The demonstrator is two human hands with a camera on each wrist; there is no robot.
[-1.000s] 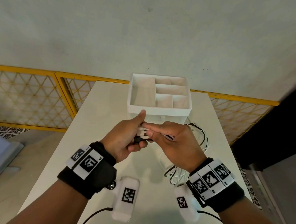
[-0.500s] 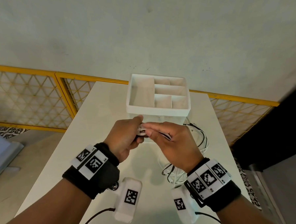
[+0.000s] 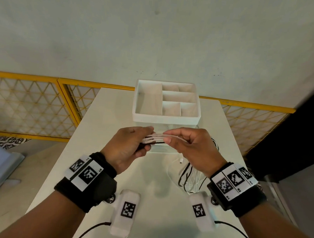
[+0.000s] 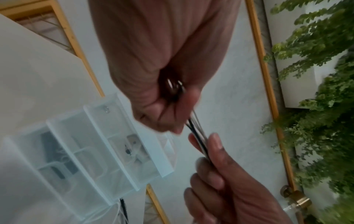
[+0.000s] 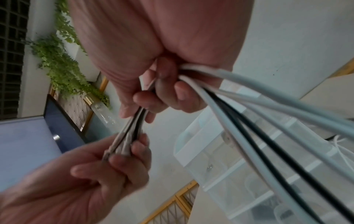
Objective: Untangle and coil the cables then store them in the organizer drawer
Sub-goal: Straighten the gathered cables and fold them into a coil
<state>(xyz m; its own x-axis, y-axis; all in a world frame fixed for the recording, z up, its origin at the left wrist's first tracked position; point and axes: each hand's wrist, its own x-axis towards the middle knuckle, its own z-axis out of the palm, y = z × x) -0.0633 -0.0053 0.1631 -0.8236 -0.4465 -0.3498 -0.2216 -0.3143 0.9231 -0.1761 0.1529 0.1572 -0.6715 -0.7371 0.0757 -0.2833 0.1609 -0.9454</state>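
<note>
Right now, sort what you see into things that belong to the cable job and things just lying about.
Job:
- left hand and right hand, both gripping the cable bundle
- loose cables on the table
- organizer with clear drawers

Lying about:
- yellow mesh fence
- hanging green plants

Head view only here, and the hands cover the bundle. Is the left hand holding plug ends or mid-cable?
Observer: Ends, it seems. The left wrist view shows shiny metal plug tips tucked inside the left hand.
Operator: Is the right hand gripping or just guiding?
Observer: Gripping. In the right wrist view, the right hand has its fingers curled round the cables. White strands and a black one fan out behind it.
Operator: Are the drawers under the tray empty?
Observer: No. Through the clear fronts in the left wrist view, the top drawer holds a white item. A lower drawer holds a dark item.
</note>
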